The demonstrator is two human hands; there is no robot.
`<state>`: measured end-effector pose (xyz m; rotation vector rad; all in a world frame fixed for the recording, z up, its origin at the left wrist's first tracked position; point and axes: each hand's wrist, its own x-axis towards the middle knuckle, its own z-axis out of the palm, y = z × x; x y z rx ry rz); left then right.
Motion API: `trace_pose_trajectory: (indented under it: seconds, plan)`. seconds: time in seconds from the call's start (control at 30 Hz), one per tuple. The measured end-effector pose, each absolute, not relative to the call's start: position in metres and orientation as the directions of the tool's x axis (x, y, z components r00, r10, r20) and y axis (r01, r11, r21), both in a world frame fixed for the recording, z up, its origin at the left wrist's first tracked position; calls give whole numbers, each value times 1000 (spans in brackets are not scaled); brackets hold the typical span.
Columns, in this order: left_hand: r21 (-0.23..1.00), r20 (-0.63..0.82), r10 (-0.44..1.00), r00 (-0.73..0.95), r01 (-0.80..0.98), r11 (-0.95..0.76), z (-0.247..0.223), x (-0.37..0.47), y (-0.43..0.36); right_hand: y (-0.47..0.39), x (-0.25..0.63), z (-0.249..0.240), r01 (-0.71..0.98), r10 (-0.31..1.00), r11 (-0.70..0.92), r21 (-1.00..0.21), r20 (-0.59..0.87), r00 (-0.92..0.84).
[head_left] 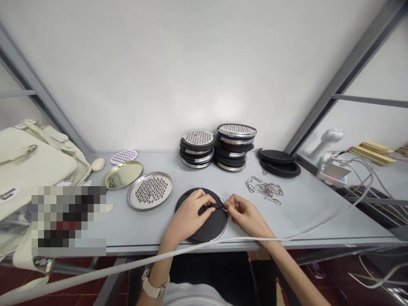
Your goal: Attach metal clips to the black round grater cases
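Note:
A round black disc (216, 225) lies at the table's front edge. My left hand (191, 212) rests on it, thumb and forefinger close together by a thin black cord on its surface. At the disc's right rim, my right hand (244, 212) pinches a small silver metal clip (223, 200). The cord runs from the disc toward this clip. Whether my left fingertips grip the cord is hard to make out. To the right lies a loose pile of similar metal clips (266, 189).
Two stacks of round plates (198, 148) (235, 146) stand by the wall. Black discs (279, 163) lie at back right. A grater plate (149, 190), a gold plate (123, 175) and a pale bag (38, 157) are left. A white cable (127, 267) crosses in front.

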<state>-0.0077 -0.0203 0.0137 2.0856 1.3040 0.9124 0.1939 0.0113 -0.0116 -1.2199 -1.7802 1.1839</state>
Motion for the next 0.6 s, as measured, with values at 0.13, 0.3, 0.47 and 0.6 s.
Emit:
trace_pose_trajectory:
  seconds: [0.13, 0.3, 0.47, 0.6]
  plan:
    - [715, 268, 911, 314, 569, -406, 13, -8, -20, 10, 191, -12, 355, 950, 143, -924, 28, -310]
    - [711, 265, 912, 314, 575, -405, 13, -9, -19, 11, 191, -17, 307, 944, 175, -935, 72, -321]
    - [705, 258, 911, 320, 582, -404, 13, -9, -20, 13, 191, -21, 197, 941, 151, -969, 80, -330]
    - [706, 262, 912, 316, 582, -404, 13, -8, -20, 14, 191, -21, 148, 929, 209, -967, 149, -339]
